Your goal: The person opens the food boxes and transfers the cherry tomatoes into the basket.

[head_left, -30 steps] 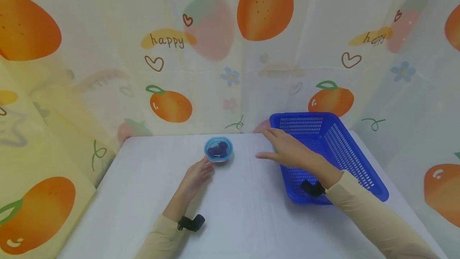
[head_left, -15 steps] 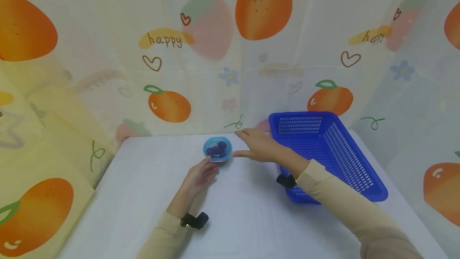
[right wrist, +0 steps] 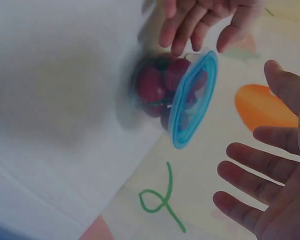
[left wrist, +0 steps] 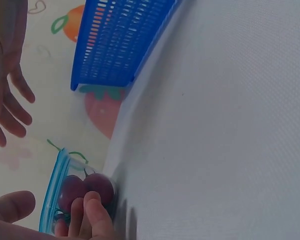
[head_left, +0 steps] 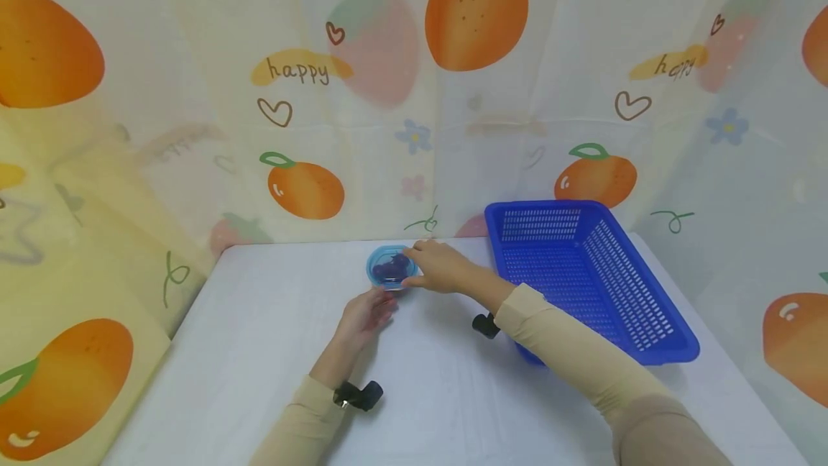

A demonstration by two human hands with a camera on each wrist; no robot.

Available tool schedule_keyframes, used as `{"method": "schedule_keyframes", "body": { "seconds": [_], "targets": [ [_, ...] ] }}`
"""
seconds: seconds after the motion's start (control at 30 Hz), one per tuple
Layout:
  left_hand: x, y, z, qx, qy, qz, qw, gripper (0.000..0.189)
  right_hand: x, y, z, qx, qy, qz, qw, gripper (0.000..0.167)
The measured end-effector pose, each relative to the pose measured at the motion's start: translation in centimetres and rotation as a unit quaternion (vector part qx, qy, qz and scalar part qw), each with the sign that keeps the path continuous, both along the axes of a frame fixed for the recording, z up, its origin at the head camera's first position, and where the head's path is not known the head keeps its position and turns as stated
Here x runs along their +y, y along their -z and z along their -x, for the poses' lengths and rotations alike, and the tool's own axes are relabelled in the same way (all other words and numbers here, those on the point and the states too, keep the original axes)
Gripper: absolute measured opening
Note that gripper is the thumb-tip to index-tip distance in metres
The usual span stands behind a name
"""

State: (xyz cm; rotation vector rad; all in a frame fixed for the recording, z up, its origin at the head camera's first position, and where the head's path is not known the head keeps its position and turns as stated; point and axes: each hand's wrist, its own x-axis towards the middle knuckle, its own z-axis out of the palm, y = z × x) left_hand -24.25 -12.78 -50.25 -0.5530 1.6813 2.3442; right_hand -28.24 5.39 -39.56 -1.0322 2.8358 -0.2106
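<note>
A small clear tub (head_left: 390,269) with a light-blue lid (right wrist: 196,102) stands on the white table near its back edge. Through its wall show several round, dark-red fruits (right wrist: 151,86) with green stems. My left hand (head_left: 364,317) is at the tub's near side, fingers loosely bent; in the left wrist view its fingertips (left wrist: 94,202) overlap the tub wall, and contact is hard to tell. My right hand (head_left: 442,267) reaches in from the right, its fingertips over the lid's right edge in the head view. The right wrist view shows those fingers (right wrist: 250,175) spread and apart from the tub.
A blue perforated plastic basket (head_left: 653,290) stands on the right of the table (head_left: 259,351), partly behind my right forearm. A fruit-printed cloth (head_left: 382,164) hangs directly behind the table. Each wrist carries a small black camera.
My right hand has moved left from over the basket to the tub's right side. My left hand has shifted slightly right along the near side. The tub has stayed in place.
</note>
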Motion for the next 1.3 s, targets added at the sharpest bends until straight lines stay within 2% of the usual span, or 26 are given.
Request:
{"method": "schedule_keyframes", "body": {
  "seconds": [0.3,0.47,0.7,0.83,1.03,1.3],
  "targets": [
    [0.1,0.2,0.4,-0.014,-0.012,-0.010,0.9998,0.028,-1.3,1.6,0.5,-0.004,-0.017,-0.008,0.9998,0.049],
    [0.2,0.2,0.4,-0.011,-0.015,-0.017,0.9997,0.035,-1.8,2.7,0.6,0.018,-0.041,-0.016,0.9989,0.037],
    [0.2,0.1,0.4,-0.008,-0.028,-0.026,0.9992,0.030,-2.6,3.6,0.8,0.037,-0.046,-0.056,0.9966,0.026],
    [0.2,0.0,0.4,-0.005,-0.029,-0.025,0.9993,0.031,-2.9,4.0,0.9,0.060,-0.048,-0.073,0.9944,0.021],
    [0.3,-0.1,0.6,-0.001,-0.026,-0.020,0.9995,0.028,-3.0,4.5,0.9,0.116,-0.072,-0.093,0.9862,0.011],
    [0.3,0.1,0.9,0.021,-0.033,-0.003,0.9992,0.018,-2.9,4.9,0.6,0.148,-0.106,-0.102,0.9779,0.010]
  ]
}}
